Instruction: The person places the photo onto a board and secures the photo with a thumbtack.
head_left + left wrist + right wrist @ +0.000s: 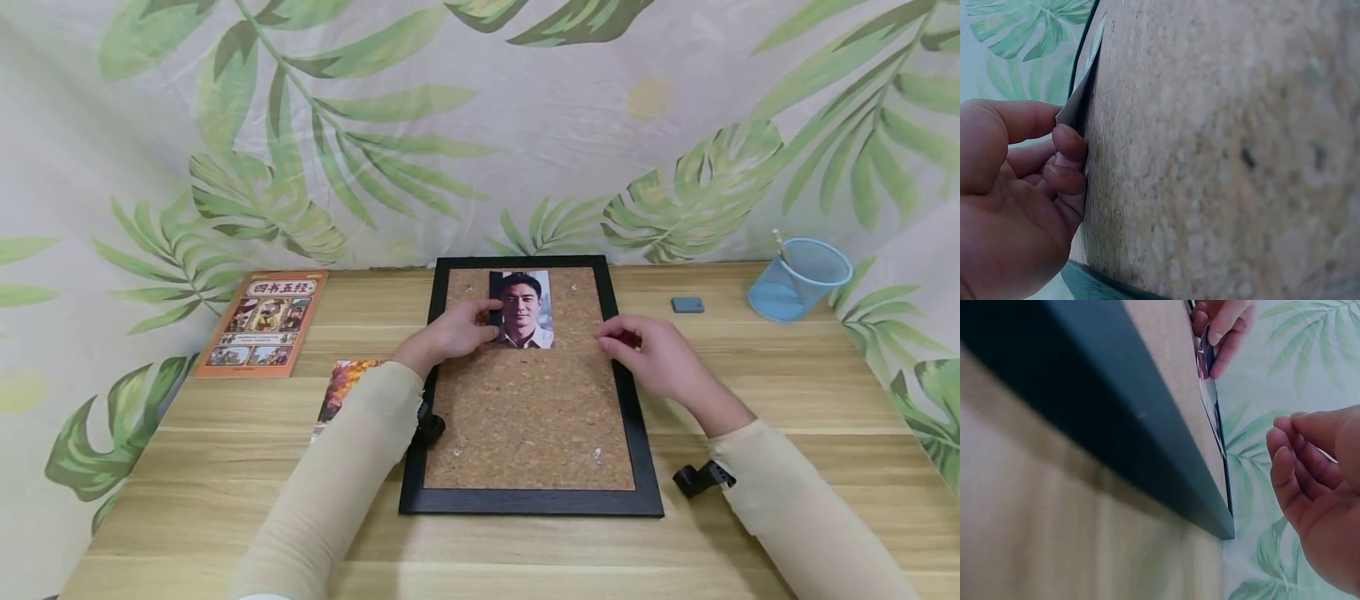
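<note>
A portrait photo (527, 321) lies on the upper part of a black-framed cork board (525, 408). My left hand (459, 329) pinches its left edge; in the left wrist view that edge tilts up off the cork between the fingers (1070, 144). My right hand (651, 352) hovers by the right side of the frame, apart from the photo. In the right wrist view the right hand (1322, 469) has thumb and fingertips loosely bent close together, with nothing visible between them. Small clear pins, one of them a pin (597, 454) at lower right, show near the board's corners.
An orange book (262, 325) lies at the left. A colourful picture (347, 385) is partly hidden under my left forearm. Beyond the board's right side are a small blue box (687, 305) and a blue mesh cup (787, 292) with a stick in it. Leaf-patterned cloth (420, 150) hangs behind.
</note>
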A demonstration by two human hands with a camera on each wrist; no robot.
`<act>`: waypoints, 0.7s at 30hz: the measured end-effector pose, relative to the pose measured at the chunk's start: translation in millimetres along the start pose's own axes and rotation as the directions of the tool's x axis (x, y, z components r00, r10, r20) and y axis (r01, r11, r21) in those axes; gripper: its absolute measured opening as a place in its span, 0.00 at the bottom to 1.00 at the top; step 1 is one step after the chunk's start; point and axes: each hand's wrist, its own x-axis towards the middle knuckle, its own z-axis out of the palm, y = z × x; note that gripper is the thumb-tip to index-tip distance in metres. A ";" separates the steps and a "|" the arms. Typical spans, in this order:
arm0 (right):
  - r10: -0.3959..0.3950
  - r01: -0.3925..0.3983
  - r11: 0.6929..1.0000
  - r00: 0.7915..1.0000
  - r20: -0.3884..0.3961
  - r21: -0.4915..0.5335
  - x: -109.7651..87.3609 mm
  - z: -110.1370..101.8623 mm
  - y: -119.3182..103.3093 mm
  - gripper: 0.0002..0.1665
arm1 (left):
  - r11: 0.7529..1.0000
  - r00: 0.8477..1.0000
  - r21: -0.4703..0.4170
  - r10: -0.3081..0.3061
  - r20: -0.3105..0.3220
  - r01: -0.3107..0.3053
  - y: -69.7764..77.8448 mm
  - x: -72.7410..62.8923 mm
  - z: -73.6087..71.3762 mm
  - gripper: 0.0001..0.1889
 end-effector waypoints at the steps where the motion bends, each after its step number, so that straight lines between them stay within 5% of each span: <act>1: 0.009 -0.009 1.000 1.000 0.010 0.011 5.2 0.7 -0.8 0.12 | 1.000 1.000 0.004 0.005 0.000 -0.005 0.0 0.1 -0.1 0.29; 13: 0.142 -0.148 0.979 0.988 0.054 0.137 63.1 18.0 -5.1 0.12 | 1.000 1.000 0.002 0.014 -0.007 -0.014 2.6 -1.9 2.0 0.29; 21: 0.131 -0.141 0.974 0.989 0.068 0.178 93.6 31.9 -10.5 0.11 | 0.999 0.999 0.035 0.041 -0.031 -0.040 -0.1 -2.6 1.5 0.29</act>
